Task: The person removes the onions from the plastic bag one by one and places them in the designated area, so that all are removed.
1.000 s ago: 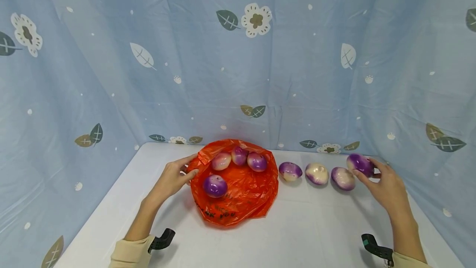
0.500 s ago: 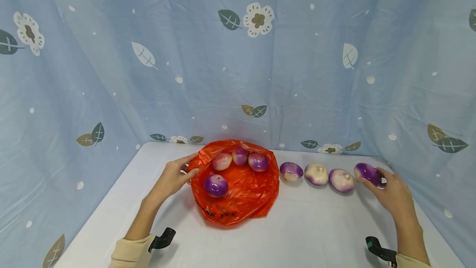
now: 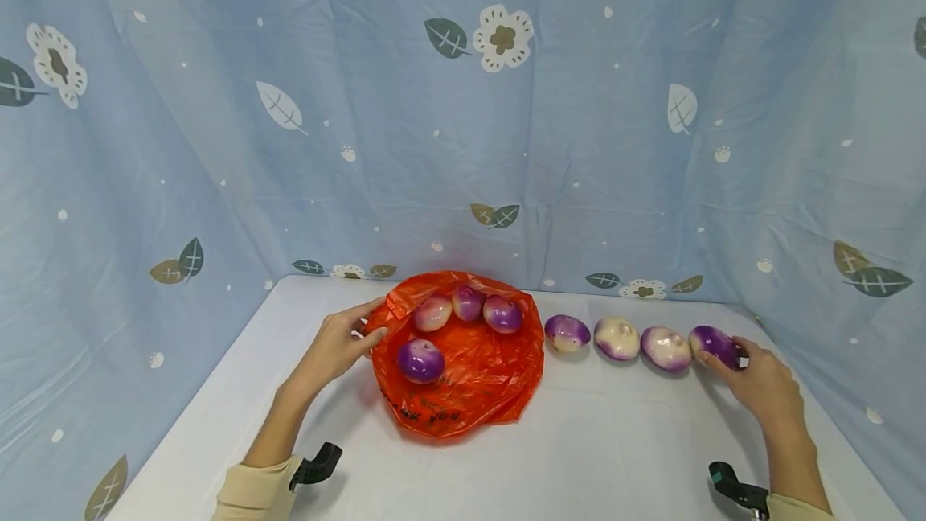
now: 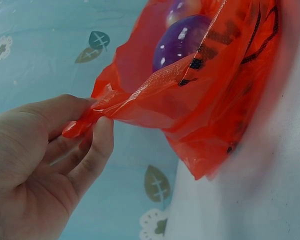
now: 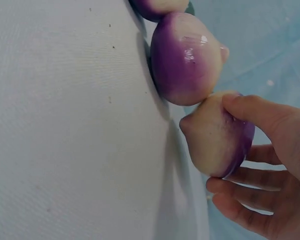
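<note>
Between its thumb and fingers my right hand [image 3: 770, 384] holds a glossy purple-and-white turnip [image 3: 713, 346] at the right end of a row. In the right wrist view this turnip [image 5: 215, 135] hangs over the table by its neighbour [image 5: 187, 60], thumb on top and fingers below. My left hand [image 3: 336, 350] pinches the left rim of an open red plastic bag [image 3: 477, 376]. The left wrist view shows the bag's gathered edge [image 4: 97, 110] between thumb and fingers. Inside the bag lie several turnips, one purple turnip [image 3: 420, 361] nearer the front.
Three more turnips line up between bag and right hand: one purple-topped turnip [image 3: 567, 334], a pale turnip [image 3: 616, 338] and another pale turnip [image 3: 665, 349]. They stand on a white table [image 3: 579, 457]. A blue patterned curtain [image 3: 405, 143] hangs behind and at both sides.
My right hand has moved the purple turnip to the right and down, to the row's right end. The pale turnip beside it has turned and shifted slightly. My left hand keeps its place.
</note>
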Motion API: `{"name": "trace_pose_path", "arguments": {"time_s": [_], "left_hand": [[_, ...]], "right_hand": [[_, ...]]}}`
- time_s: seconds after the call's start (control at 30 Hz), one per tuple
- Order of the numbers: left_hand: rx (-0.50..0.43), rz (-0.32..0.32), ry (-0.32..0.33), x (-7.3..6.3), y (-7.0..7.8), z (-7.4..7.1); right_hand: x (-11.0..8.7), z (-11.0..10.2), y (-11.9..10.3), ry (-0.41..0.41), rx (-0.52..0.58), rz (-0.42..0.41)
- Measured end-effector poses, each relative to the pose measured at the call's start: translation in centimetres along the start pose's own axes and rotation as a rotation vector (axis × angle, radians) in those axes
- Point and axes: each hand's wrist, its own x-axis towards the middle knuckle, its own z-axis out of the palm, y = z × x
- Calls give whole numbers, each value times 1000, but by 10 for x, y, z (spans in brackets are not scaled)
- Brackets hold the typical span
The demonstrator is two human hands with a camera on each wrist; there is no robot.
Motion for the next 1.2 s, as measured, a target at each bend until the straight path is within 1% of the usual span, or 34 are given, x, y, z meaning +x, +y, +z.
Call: {"name": "trace_pose_path", "arguments": {"time_s": [0.17, 0.37, 0.5, 0.67, 0.83, 1.2], "left_hand": [[3, -6, -1, 0, 0, 0], [-1, -14, -7, -1, 2, -1], [-5, -15, -6, -1, 2, -1], [-3, -10, -5, -1, 2, 0], [2, -9, -3, 0, 1, -1], [-6, -7, 1, -1, 1, 0]], "right_hand": [[-1, 1, -2, -24, 0, 41], [-1, 2, -3, -66, 1, 65], [-1, -1, -3, -79, 4, 67], [0, -3, -1, -93, 8, 61], [0, -3, 3, -84, 4, 34], [1, -6, 1, -78, -7, 20]]}}
